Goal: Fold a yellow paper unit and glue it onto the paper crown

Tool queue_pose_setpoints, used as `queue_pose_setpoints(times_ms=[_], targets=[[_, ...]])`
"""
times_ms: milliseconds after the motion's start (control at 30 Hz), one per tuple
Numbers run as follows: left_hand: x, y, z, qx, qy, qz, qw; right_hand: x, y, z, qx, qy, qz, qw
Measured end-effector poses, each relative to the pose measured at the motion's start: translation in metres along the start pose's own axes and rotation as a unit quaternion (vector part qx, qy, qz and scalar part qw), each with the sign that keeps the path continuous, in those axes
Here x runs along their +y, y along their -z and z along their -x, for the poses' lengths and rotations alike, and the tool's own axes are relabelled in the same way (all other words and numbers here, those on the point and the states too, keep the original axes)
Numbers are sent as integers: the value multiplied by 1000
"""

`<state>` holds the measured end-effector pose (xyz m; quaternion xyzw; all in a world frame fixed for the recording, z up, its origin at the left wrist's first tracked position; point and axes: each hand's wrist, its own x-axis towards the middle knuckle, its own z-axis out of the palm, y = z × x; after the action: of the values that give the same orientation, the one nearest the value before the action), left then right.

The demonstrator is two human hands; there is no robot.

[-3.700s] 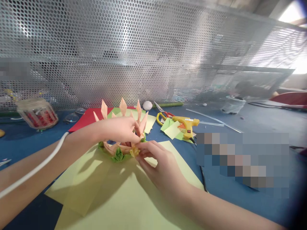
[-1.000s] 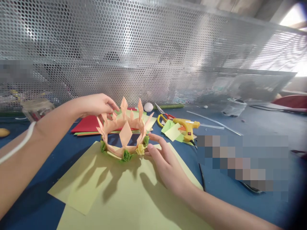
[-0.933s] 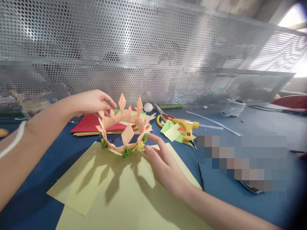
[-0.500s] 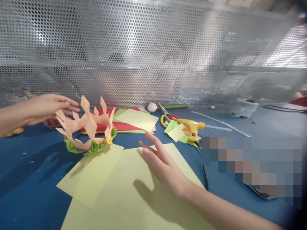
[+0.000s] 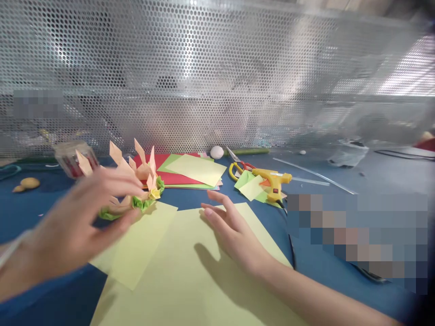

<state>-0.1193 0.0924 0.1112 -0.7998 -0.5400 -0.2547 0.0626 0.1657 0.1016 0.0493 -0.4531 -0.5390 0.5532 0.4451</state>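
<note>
A paper crown (image 5: 152,174) with peach points and a green and yellow leafy trim stands at the left, partly hidden behind my left hand (image 5: 84,217). That hand is blurred, its thumb apart from the fingers; nothing shows in its grasp, and whether it touches the crown I cannot tell. Over a large pale yellow sheet (image 5: 176,271) hovers my right hand (image 5: 234,231), empty, fingers loosely spread and its shadow on the paper. A smaller yellow sheet (image 5: 136,253) overlaps the large one at its left edge.
Behind lie stacked coloured papers (image 5: 200,170), a white egg-shaped piece (image 5: 216,152), scissors (image 5: 239,163) and a yellow glue gun (image 5: 274,181) with a black cord. A clear jar (image 5: 75,158) stands back left. Clear sticks (image 5: 312,174) lie right. A perforated metal screen (image 5: 217,81) closes the back.
My left hand has come from behind the crown's left side toward me and right, now in front of it. The crown's left part is now covered. My right hand has barely moved.
</note>
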Motion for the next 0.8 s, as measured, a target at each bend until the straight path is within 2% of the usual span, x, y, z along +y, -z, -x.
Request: queue_pose_setpoints(times_ms=[33, 100, 200, 267, 433, 633, 800], targets=[[8, -10, 12, -27, -42, 25, 998, -1, 0, 0, 3, -1, 5, 1000], [19, -31, 32, -103, -57, 31, 993, -2, -1, 1, 8, -3, 13, 1000], [20, -52, 48, -227, -32, -3, 973, -3, -2, 1, 15, 3, 20, 1000], [17, -58, 49, -258, -10, -13, 966, -2, -3, 0, 17, 10, 22, 1000], [16, -58, 43, -254, 32, 6, 967, -1, -4, 0, 11, 23, 33, 999], [18, -60, 42, -243, 50, 39, 968, -1, -3, 1, 7, 43, 66, 997], [18, -62, 35, -203, 58, 93, 973, 3, -3, 0, -1, 80, 122, 989]])
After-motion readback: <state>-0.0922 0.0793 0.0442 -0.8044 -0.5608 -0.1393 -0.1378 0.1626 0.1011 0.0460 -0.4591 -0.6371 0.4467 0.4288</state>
